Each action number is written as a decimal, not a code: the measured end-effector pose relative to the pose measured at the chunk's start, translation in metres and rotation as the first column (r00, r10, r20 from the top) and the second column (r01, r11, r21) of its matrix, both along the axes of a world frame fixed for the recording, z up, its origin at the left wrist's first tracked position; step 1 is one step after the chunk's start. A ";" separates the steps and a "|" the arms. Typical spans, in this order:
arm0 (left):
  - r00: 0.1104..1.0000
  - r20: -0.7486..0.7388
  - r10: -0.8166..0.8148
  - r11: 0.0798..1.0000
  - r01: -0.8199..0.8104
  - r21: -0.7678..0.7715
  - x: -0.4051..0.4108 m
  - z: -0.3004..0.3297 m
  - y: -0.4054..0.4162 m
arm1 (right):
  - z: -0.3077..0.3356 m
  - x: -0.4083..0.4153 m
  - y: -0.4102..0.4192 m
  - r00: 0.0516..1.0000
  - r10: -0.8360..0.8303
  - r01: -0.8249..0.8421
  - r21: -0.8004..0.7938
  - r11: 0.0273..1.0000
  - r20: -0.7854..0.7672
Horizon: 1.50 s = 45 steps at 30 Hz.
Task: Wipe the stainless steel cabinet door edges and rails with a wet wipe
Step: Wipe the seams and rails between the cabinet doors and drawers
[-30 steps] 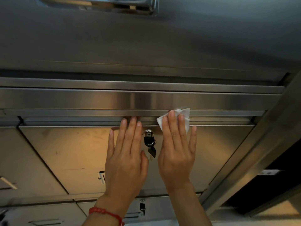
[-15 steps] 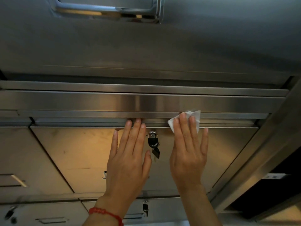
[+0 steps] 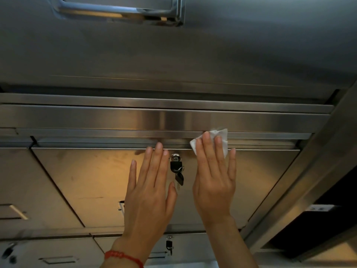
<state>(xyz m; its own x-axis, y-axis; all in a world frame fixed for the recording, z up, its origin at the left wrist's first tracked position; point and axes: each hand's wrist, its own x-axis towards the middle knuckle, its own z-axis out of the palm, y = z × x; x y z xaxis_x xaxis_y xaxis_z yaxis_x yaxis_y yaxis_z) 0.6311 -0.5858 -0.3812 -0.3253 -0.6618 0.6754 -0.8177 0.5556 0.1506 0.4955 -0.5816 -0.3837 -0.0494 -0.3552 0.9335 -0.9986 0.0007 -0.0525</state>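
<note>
A stainless steel cabinet door (image 3: 92,178) fills the middle of the view, with a horizontal steel rail (image 3: 116,120) above its top edge. My right hand (image 3: 214,178) presses a white wet wipe (image 3: 221,135) with straight fingers against the door's top edge and the rail's lower lip. My left hand (image 3: 150,192) lies flat on the door, fingers straight, fingertips at the top edge. A lock with a black key (image 3: 176,167) hangs between the two hands.
A large steel door with a recessed handle (image 3: 119,10) is above the rail. More cabinet doors sit to the left (image 3: 17,186) and below, one with a second key (image 3: 169,246). A steel frame post (image 3: 313,182) runs diagonally at the right.
My right hand and the wipe have slid to the right along the door's top edge. My left hand stays flat on the door. The view has shifted slightly.
</note>
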 end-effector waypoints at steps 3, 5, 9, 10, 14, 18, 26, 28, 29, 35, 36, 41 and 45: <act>1.000 0.012 0.005 1.000 -0.005 0.005 0.000 -0.001 0.000 | -0.001 -0.008 0.002 0.999 -0.019 0.020 0.014 1.000 -0.027; 1.000 0.014 0.008 1.000 -0.009 0.013 0.001 0.000 0.000 | -0.001 -0.016 0.005 0.998 -0.061 0.061 0.005 0.998 0.018; 1.000 -0.009 0.004 1.000 -0.004 0.012 0.000 0.002 0.003 | -0.001 -0.008 0.003 0.999 -0.036 0.036 0.001 0.999 0.041; 1.000 -0.020 -0.005 1.000 0.005 0.009 -0.002 0.002 0.005 | -0.001 -0.005 0.003 1.000 -0.016 0.015 0.006 1.000 0.021; 0.999 -0.016 -0.046 0.999 0.046 -0.015 -0.008 0.003 0.010 | -0.002 -0.016 0.005 0.999 -0.029 0.029 0.022 0.999 -0.015; 0.998 -0.027 -0.048 0.999 0.047 -0.025 -0.013 0.007 0.010 | 0.001 -0.024 0.009 0.998 -0.056 0.056 -0.004 0.998 0.031; 0.999 -0.004 -0.050 0.998 0.049 -0.032 -0.035 0.008 0.009 | 0.000 -0.036 0.011 0.999 -0.039 0.039 -0.003 0.999 -0.002; 0.999 -0.002 -0.042 0.999 0.042 -0.034 -0.037 0.007 0.008 | -0.001 -0.035 0.010 0.999 -0.023 0.023 -0.013 1.000 0.037; 0.999 0.000 -0.036 0.999 0.036 -0.037 -0.038 0.007 0.008 | 0.000 -0.033 0.010 0.999 -0.005 0.006 -0.016 1.000 0.043; 1.000 0.010 -0.007 0.999 0.008 -0.049 -0.040 0.006 0.008 | -0.003 -0.045 0.013 0.999 -0.024 0.025 0.025 0.999 -0.021; 1.000 0.011 -0.004 0.999 0.004 -0.050 -0.040 0.007 0.008 | -0.003 -0.047 0.014 0.999 -0.042 0.042 0.025 0.999 -0.008; 1.000 -0.002 -0.003 0.997 0.003 -0.072 -0.041 0.007 0.008 | -0.001 -0.041 0.013 1.000 -0.012 0.011 0.015 1.000 0.011; 1.000 -0.002 0.003 0.998 -0.003 -0.059 -0.041 0.007 0.008 | -0.001 -0.045 0.013 1.000 -0.011 0.011 0.030 0.999 -0.003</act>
<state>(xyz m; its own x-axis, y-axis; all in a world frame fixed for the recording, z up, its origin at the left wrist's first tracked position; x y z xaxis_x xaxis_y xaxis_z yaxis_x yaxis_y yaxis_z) 0.5896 -0.5779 -0.3741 -0.3220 -0.6216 0.7141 -0.8189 0.5613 0.1193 0.4502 -0.5686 -0.3848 -0.0511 -0.3824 0.9226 -0.9987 0.0136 -0.0497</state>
